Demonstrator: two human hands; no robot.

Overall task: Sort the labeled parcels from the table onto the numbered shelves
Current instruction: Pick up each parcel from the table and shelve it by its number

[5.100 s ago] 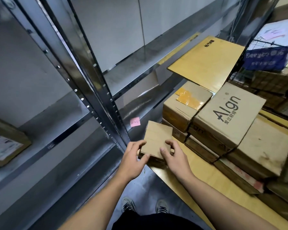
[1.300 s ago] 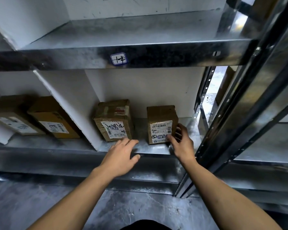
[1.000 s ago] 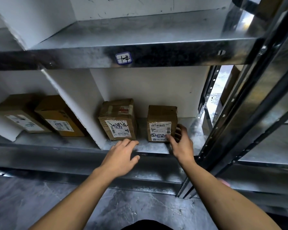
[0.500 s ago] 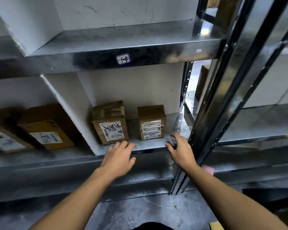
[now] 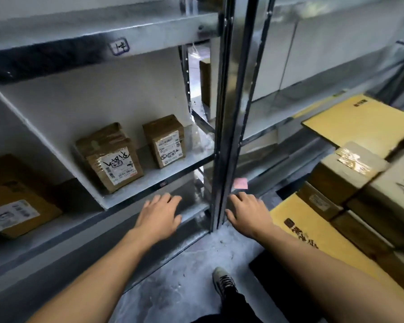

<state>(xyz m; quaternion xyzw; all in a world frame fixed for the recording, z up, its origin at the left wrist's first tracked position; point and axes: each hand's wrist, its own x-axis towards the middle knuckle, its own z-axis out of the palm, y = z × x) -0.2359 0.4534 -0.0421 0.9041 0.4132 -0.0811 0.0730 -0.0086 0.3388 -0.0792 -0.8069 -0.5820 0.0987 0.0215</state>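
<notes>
At the far left a labeled parcel (image 5: 12,206) is seen lying in its own bay, cut off by the frame edge, its print too blurred to be read; past a white divider (image 5: 44,141), two parcels are stood on end on the metal shelf (image 5: 154,178), long axes near vertical, white labels turned outward toward the viewer; the larger parcel (image 5: 110,157) carries a black scrawl across its label; the smaller parcel (image 5: 165,141) is set just beside it on the right, not touching; the handwritten tag (image 5: 119,45) on the shelf edge above cannot be made out; the left hand (image 5: 160,215) is held before the shelf's front edge, fingers straight and slightly spread, nothing gripped; right of the upright post (image 5: 229,113), below a pink note (image 5: 240,183), the right hand (image 5: 247,213) is held flat, fingers loosely apart, empty; further right a taped box (image 5: 350,169) and a flat yellow carton (image 5: 359,120) are seen, the neighbouring boxes being cropped by the frame.
</notes>
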